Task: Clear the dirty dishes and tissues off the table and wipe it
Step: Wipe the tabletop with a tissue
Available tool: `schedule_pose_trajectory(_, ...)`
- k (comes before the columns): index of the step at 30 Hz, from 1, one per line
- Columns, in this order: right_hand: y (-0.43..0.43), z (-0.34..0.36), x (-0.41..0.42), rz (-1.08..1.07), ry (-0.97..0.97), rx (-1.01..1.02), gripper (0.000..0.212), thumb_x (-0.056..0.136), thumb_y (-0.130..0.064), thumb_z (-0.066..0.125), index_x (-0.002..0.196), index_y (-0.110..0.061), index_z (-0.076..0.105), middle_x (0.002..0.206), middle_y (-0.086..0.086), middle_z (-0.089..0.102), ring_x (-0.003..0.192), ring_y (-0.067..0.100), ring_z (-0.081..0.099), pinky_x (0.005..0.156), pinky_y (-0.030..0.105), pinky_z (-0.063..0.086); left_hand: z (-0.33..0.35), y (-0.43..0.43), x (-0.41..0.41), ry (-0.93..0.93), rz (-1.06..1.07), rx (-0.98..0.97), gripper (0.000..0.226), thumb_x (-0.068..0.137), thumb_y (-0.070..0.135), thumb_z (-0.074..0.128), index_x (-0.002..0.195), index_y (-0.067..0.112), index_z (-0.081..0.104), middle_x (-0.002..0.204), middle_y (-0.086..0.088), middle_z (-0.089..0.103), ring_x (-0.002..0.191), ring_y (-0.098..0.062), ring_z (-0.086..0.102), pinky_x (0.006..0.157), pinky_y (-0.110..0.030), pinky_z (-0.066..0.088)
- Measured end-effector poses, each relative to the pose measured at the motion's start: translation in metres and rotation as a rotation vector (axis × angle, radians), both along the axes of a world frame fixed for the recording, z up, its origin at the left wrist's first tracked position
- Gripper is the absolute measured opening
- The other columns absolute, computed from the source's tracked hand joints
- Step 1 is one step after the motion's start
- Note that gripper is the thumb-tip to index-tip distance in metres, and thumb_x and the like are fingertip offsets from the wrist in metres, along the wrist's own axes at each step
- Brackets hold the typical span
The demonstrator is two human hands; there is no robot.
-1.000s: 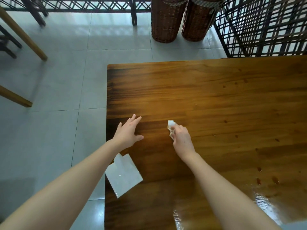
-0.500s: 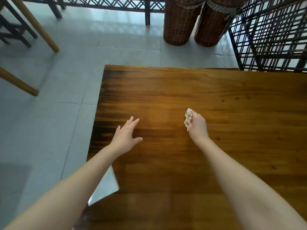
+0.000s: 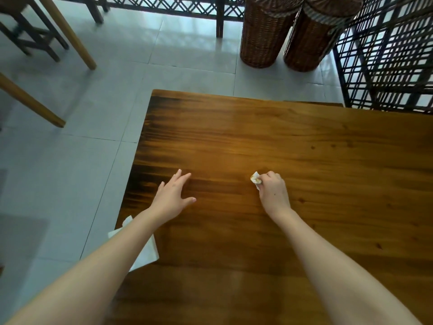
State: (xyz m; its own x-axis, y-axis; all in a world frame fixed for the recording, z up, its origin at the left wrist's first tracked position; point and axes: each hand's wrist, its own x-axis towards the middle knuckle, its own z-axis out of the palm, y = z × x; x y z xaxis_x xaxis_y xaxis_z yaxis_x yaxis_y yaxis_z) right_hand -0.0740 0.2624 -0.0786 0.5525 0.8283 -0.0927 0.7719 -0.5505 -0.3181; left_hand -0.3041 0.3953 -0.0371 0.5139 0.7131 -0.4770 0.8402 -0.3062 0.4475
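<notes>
the table (image 3: 304, 148) stood on grey tiles; the right hand (image 3: 273, 194) pinched a stained wad (image 3: 255, 178) on its top; the left hand (image 3: 172, 198) lay flat, fingers spread, holding nothing; a tissue (image 3: 146, 253) overhung the left edge

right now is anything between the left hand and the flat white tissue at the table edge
Nothing visible does. The left hand is open over the table; the flat tissue lies at the left edge behind it, partly under its own forearm.
</notes>
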Motion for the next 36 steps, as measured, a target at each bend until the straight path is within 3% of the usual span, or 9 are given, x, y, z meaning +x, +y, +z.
schedule_pose_trajectory(8,-0.069,0.002,-0.012,-0.112,0.05,0.086,0.013,0.092,-0.012,0.056,0.101,-0.007,0.065,0.094,0.006,0.064,0.087,0.02,0.055,0.077,0.035,0.048,-0.001,-0.038,-0.013,0.009,-0.007,0.001,0.074,0.088,0.035,0.065,0.15,0.028,0.025,0.16,-0.001,0.014,0.146,-0.023,0.019,0.118,-0.044,0.01)
schedule_pose_trajectory(19,-0.174,0.008,-0.038,-0.194,0.088,0.132,0.015,0.091,-0.011,0.058,0.103,-0.01,0.066,0.1,0.003,0.064,0.093,0.019,0.054,0.081,0.037,0.049,0.001,-0.14,-0.043,-0.07,0.029,0.018,0.072,0.088,0.036,0.065,0.149,0.027,0.028,0.16,-0.001,0.015,0.145,-0.023,0.021,0.118,-0.043,0.012)
schedule_pose_trajectory(22,-0.202,0.013,-0.05,-0.174,0.004,0.108,0.015,0.091,-0.013,0.059,0.103,-0.011,0.067,0.099,0.004,0.064,0.092,0.02,0.055,0.08,0.037,0.048,0.003,-0.17,-0.056,-0.064,0.038,0.015,0.072,0.088,0.037,0.065,0.149,0.027,0.028,0.16,-0.001,0.015,0.146,-0.023,0.021,0.117,-0.043,0.012)
schedule_pose_trajectory(32,-0.286,0.01,-0.08,-0.224,0.043,0.04,0.028,0.097,-0.015,0.049,0.123,-0.011,0.06,0.114,0.006,0.061,0.104,0.022,0.052,0.087,0.033,0.043,-0.005,-0.228,-0.065,0.017,0.02,-0.011,0.073,0.09,0.036,0.063,0.15,0.024,0.025,0.16,-0.005,0.015,0.145,-0.024,0.022,0.118,-0.043,0.014)
schedule_pose_trajectory(36,-0.317,0.014,-0.076,-0.343,0.119,0.049,0.031,0.096,-0.018,0.053,0.125,-0.009,0.054,0.116,0.007,0.061,0.109,0.023,0.054,0.092,0.036,0.046,-0.008,-0.243,-0.054,0.027,-0.011,-0.024,0.073,0.09,0.036,0.063,0.15,0.024,0.024,0.16,-0.005,0.016,0.145,-0.024,0.023,0.118,-0.045,0.014)
